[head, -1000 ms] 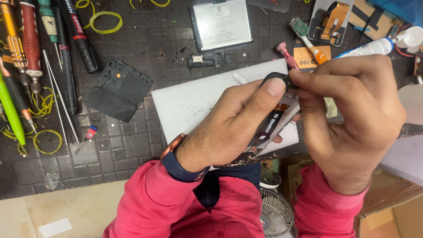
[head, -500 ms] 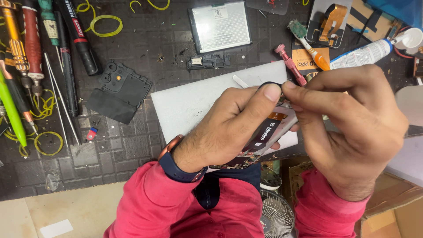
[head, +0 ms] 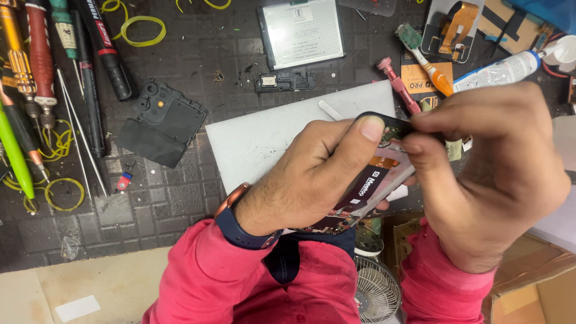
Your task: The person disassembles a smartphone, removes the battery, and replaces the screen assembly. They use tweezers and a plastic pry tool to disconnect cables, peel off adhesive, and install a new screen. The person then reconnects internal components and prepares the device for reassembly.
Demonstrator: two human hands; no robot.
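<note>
Opened phone (head: 367, 187) held up off the worktop (head: 180, 198), tilted, inner side facing the camera — probably so the boards and orange flex near the top edge sit in plain sight. Left hand (head: 306, 180) clamped around the phone's lower half, thumb laid flat along the upper edge as a brace. Right hand (head: 498, 174) closed in at the top corner, fingertips (head: 414, 146) pinched together on something small at the edge; too hidden by the fingers to tell what. Both hands touching the phone, close together, over the lap rather than resting on the white pad (head: 264, 141) just behind — likely for a steadier, nearer view.

Removed black back cover piece (head: 161, 123) lying on the dark mat to the left, well apart. Flat silver battery (head: 303, 33) set at the far side, small black connector part (head: 282, 81) just below it. Screwdrivers (head: 36, 66) and tweezers lined up at the left edge, yellow rubber bands (head: 141, 30) scattered among them. Toothbrush (head: 426, 60) and white tube (head: 498, 71) near the far right — within reach, clear of the hands.
</note>
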